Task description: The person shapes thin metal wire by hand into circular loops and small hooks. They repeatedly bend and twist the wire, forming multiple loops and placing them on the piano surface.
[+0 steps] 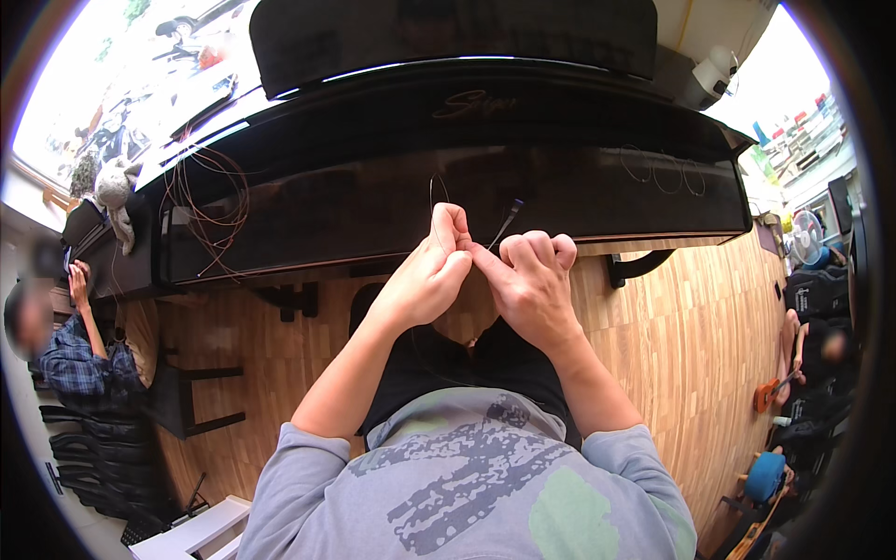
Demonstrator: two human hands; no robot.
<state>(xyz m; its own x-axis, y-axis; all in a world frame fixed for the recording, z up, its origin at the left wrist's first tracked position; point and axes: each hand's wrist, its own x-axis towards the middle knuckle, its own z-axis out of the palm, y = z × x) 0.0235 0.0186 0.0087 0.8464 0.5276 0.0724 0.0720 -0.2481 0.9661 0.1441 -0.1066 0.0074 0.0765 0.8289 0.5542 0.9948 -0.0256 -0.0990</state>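
Note:
Both hands meet over the front edge of a glossy black piano (pixel 355 201). My left hand (pixel 425 280) is closed in a pinch on a thin metal instrument string (pixel 507 222), part of which loops up above its knuckles. My right hand (pixel 539 291) is closed too, thumb and forefinger pressed on the string against the left fingertips. The string's purple-wrapped end sticks up beyond the right hand. Its exact path between the fingers is hidden. A coil of copper-coloured strings (pixel 245 191) lies on the piano's left part, and thin pale string loops (pixel 653 170) lie on its right.
A grey plush toy (pixel 114 187) sits at the piano's left end. Left of me a person in a plaid shirt (pixel 79 350) sits by a black stool (pixel 201 375). At right are other people, a small orange ukulele (pixel 765 396), a blue drum-like thing (pixel 765 476) and a fan (pixel 806 233).

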